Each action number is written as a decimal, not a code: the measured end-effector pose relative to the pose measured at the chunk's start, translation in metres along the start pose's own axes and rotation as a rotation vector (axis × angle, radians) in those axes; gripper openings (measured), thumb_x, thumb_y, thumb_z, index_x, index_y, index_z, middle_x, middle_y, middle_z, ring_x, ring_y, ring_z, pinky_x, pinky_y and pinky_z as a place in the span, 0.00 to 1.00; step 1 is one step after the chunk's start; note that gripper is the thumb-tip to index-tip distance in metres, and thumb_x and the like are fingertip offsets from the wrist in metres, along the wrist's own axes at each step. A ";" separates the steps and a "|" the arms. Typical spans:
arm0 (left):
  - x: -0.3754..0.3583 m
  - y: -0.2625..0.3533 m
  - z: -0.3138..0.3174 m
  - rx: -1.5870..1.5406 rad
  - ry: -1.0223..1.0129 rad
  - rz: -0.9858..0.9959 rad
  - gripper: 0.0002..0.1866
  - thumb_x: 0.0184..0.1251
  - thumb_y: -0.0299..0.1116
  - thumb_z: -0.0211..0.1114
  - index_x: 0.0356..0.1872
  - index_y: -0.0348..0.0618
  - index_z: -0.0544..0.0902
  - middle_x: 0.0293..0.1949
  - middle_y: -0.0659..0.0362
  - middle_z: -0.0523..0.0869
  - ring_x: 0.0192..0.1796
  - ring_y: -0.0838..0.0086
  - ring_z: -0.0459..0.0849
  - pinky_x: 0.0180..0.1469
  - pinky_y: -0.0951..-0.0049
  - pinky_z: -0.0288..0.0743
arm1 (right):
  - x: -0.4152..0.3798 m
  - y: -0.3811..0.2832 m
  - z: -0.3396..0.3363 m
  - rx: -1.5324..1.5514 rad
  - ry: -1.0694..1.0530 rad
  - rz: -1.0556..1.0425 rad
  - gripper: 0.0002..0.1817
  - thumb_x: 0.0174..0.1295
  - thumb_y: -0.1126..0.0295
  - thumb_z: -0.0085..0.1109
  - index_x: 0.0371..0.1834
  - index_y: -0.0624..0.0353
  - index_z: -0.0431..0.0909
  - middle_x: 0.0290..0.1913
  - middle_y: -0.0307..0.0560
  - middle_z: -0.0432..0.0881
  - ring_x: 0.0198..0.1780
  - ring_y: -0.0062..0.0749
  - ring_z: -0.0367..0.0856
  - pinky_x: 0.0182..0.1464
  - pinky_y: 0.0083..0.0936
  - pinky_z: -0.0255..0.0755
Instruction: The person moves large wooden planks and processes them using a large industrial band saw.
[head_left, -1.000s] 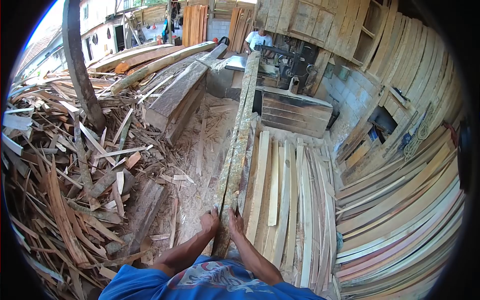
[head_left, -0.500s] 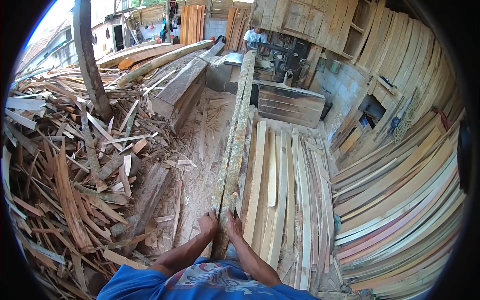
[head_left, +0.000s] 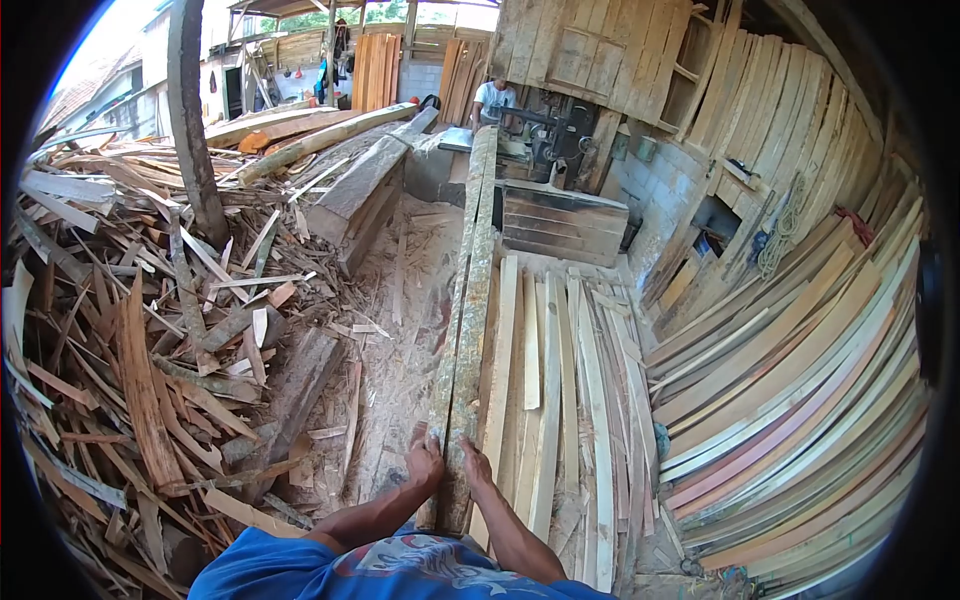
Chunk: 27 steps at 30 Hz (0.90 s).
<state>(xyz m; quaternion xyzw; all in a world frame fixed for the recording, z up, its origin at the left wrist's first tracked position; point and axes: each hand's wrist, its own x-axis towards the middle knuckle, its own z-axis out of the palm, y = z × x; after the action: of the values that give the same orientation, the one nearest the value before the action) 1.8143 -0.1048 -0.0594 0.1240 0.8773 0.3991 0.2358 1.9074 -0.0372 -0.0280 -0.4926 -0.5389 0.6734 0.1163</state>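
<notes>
A long, rough-barked timber (head_left: 474,340), split lengthwise by a dark narrow gap, runs from my waist toward the saw machine (head_left: 556,145) at the back. My left hand (head_left: 425,460) is closed on the left edge of its near end, thumb on top. Opposite it, my right hand (head_left: 476,464) grips the right edge, also with the thumb up. The fingers underneath are partly hidden by the wood. At the far end, a co-worker (head_left: 494,97) in a light shirt stands beside the machine.
Wood offcuts (head_left: 150,370) are heaped on the left around a post (head_left: 197,130). A thick squared beam (head_left: 360,190) lies behind them. Sawn boards (head_left: 545,400) lie right of the timber, with more stacked boards (head_left: 800,400) farther right. Sawdust covers the floor (head_left: 400,330).
The view has tilted and turned slightly, so the background sits lower and the right-side boards farther left. Both hands keep their hold on the timber's near end.
</notes>
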 end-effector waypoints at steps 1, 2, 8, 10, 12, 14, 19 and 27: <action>-0.007 -0.005 0.000 0.000 -0.007 0.000 0.26 0.67 0.48 0.49 0.55 0.36 0.73 0.42 0.33 0.79 0.49 0.43 0.77 0.54 0.56 0.68 | -0.012 0.003 0.000 -0.019 0.000 0.002 0.43 0.53 0.37 0.51 0.64 0.59 0.64 0.64 0.58 0.65 0.65 0.44 0.61 0.64 0.35 0.54; -0.022 -0.009 -0.005 -0.023 0.026 -0.014 0.26 0.67 0.50 0.48 0.47 0.33 0.76 0.39 0.34 0.80 0.47 0.43 0.78 0.51 0.56 0.69 | -0.020 0.017 0.000 -0.019 0.004 0.016 0.43 0.53 0.37 0.51 0.64 0.59 0.64 0.64 0.58 0.65 0.65 0.44 0.61 0.64 0.35 0.54; -0.056 -0.083 -0.004 -0.087 -0.073 -0.090 0.33 0.65 0.55 0.49 0.49 0.27 0.74 0.46 0.39 0.79 0.49 0.55 0.78 0.51 0.63 0.69 | -0.065 0.077 0.009 0.052 0.008 0.039 0.38 0.56 0.42 0.52 0.62 0.60 0.67 0.62 0.57 0.67 0.62 0.44 0.64 0.62 0.35 0.57; -0.084 -0.088 -0.031 -0.190 -0.252 -0.008 0.36 0.62 0.57 0.51 0.50 0.26 0.73 0.45 0.36 0.79 0.49 0.45 0.77 0.53 0.59 0.69 | -0.071 0.100 0.009 0.062 0.024 0.050 0.37 0.56 0.43 0.53 0.61 0.60 0.68 0.59 0.56 0.70 0.60 0.42 0.67 0.60 0.35 0.59; -0.092 -0.100 -0.047 -0.276 -0.433 -0.043 0.39 0.59 0.60 0.54 0.52 0.27 0.71 0.47 0.40 0.79 0.50 0.51 0.77 0.54 0.63 0.68 | -0.069 0.118 0.010 0.176 -0.036 0.019 0.35 0.56 0.45 0.54 0.60 0.61 0.68 0.57 0.54 0.71 0.58 0.41 0.69 0.58 0.34 0.62; -0.092 -0.128 -0.035 -0.278 -0.498 0.179 0.41 0.56 0.61 0.57 0.55 0.27 0.69 0.50 0.42 0.78 0.52 0.56 0.76 0.57 0.65 0.66 | -0.077 0.129 0.008 0.225 -0.103 0.006 0.35 0.58 0.47 0.54 0.62 0.61 0.66 0.56 0.52 0.71 0.56 0.39 0.70 0.58 0.32 0.63; -0.102 -0.094 -0.066 -0.524 -0.498 0.006 0.37 0.52 0.49 0.68 0.57 0.30 0.68 0.51 0.47 0.77 0.53 0.63 0.75 0.57 0.68 0.65 | -0.096 0.076 0.032 0.191 -0.030 -0.097 0.34 0.60 0.48 0.50 0.63 0.63 0.63 0.57 0.52 0.71 0.56 0.38 0.72 0.58 0.30 0.65; -0.119 -0.030 -0.309 -0.424 -0.511 -0.112 0.27 0.59 0.46 0.62 0.50 0.32 0.72 0.36 0.51 0.82 0.39 0.71 0.82 0.39 0.73 0.77 | -0.150 0.056 0.215 0.444 -0.349 -0.418 0.36 0.63 0.49 0.45 0.66 0.64 0.52 0.56 0.56 0.69 0.53 0.37 0.71 0.58 0.24 0.63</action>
<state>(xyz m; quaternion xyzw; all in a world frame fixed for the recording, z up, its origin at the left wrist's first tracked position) 1.7570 -0.3702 0.1315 0.1200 0.6926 0.5153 0.4902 1.8319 -0.2932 -0.0086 -0.2117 -0.4803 0.8098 0.2622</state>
